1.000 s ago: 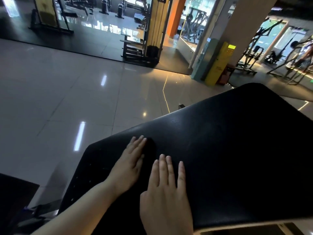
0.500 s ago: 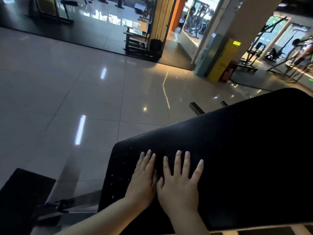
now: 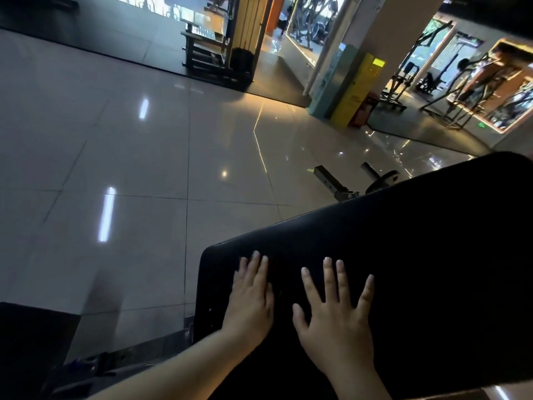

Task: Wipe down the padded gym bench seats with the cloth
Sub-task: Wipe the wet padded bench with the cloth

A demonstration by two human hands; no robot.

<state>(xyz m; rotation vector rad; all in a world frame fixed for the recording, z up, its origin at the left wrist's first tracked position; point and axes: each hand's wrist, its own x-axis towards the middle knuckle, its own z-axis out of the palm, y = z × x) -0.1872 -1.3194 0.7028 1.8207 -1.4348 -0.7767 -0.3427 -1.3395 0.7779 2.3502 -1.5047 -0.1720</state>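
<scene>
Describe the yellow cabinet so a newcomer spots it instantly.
Find the pale pillar at upper right, across the glossy tiled floor. Two cabinets stand at its foot; the yellow cabinet is the right one, beside the pale green cabinet. Only it has a glowing green panel on top.

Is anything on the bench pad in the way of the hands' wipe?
Nothing visible. Both the left hand and right hand lie flat on the black pad; no cloth can be made out against it.

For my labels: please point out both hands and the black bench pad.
left hand (image 3: 251, 303), head view, its back.
right hand (image 3: 331, 321), head view, its back.
black bench pad (image 3: 427, 255), head view, bare top surface.
</scene>
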